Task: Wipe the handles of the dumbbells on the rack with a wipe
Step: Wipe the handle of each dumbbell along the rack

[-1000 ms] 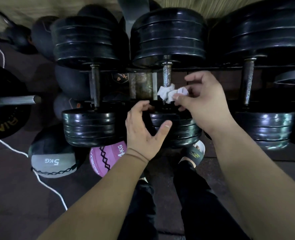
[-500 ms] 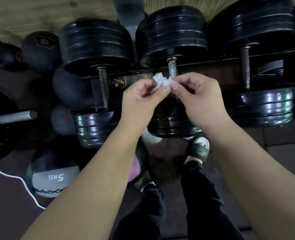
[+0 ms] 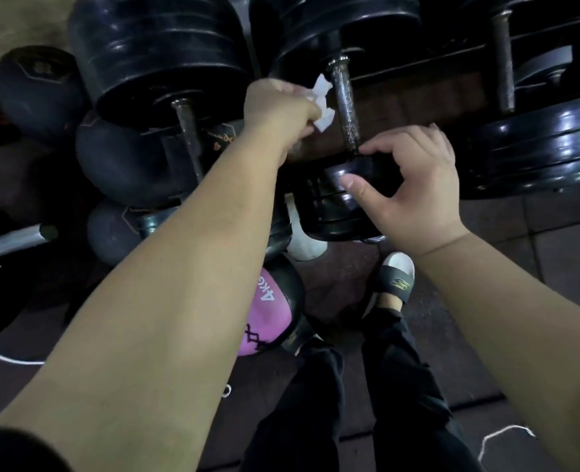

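"4KG" on pink ball (image 3: 268, 318); left hand (image 3: 278, 110) clenches wipe (image 3: 322, 97) just beside handle (image 3: 346, 107); right hand (image 3: 414, 185) half-curled, grasps plate (image 3: 329, 212), thumb on rim.

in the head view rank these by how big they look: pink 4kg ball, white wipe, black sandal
1. pink 4kg ball, partly hidden yet largest
2. black sandal
3. white wipe, partly bunched inside the left hand, so smallest only as shown
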`<state>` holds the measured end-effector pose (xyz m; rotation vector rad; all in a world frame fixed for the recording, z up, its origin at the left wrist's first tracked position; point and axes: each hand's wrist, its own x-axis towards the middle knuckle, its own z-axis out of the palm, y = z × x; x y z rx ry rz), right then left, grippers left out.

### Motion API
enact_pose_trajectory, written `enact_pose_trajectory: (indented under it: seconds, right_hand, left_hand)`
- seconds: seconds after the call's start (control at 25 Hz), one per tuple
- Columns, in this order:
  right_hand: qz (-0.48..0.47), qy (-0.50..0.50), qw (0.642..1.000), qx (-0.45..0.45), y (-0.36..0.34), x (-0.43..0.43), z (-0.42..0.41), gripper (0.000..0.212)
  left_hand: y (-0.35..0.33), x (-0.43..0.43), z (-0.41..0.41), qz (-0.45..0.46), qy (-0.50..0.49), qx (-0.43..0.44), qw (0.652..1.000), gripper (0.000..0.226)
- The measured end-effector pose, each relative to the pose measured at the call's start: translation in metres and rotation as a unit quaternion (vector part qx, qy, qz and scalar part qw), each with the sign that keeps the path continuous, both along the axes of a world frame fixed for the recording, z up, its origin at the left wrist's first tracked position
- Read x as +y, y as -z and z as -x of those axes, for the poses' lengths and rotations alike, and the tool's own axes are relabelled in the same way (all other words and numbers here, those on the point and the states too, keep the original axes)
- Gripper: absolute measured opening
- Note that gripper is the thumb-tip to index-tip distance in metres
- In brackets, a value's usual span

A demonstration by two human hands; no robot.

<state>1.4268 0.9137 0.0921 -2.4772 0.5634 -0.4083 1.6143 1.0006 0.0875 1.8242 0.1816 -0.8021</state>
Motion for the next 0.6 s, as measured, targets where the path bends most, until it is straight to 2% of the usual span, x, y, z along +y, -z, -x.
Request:
enact_pose_trajectory:
  seconds: [0.12, 0.2, 0.28, 0.48, 0.6]
  right_hand:
    - [0.015, -0.008, 0.999, -0.027, 0.008, 0.002, 0.008, 0.047]
    - [0.015, 0.000, 0.999, -0.046, 0.011, 0.001, 0.008, 0.048]
    - [0.013, 0.002, 0.998, -0.055, 0.013, 0.000, 0.008, 0.049]
    - [0.036, 0.001, 0.997, -0.065, 0.014, 0.001, 0.009, 0.045]
    - [0.048, 0.005, 0.997, -0.058, 0.014, 0.001, 0.007, 0.044]
  left_hand:
    - [0.005, -0.013, 0.006, 0.062, -0.016, 0.012, 0.998, 0.031]
    - [0.016, -0.018, 0.008, 0.074, -0.017, -0.014, 0.997, 0.034]
    - [0.029, -0.021, 0.008, 0.043, -0.001, -0.064, 0.997, 0.034]
    - [0.034, -0.025, 0.004, -0.073, 0.029, -0.190, 0.979, 0.018]
    - [0.024, -0.024, 0.009, -0.088, 0.069, -0.200, 0.973, 0.012]
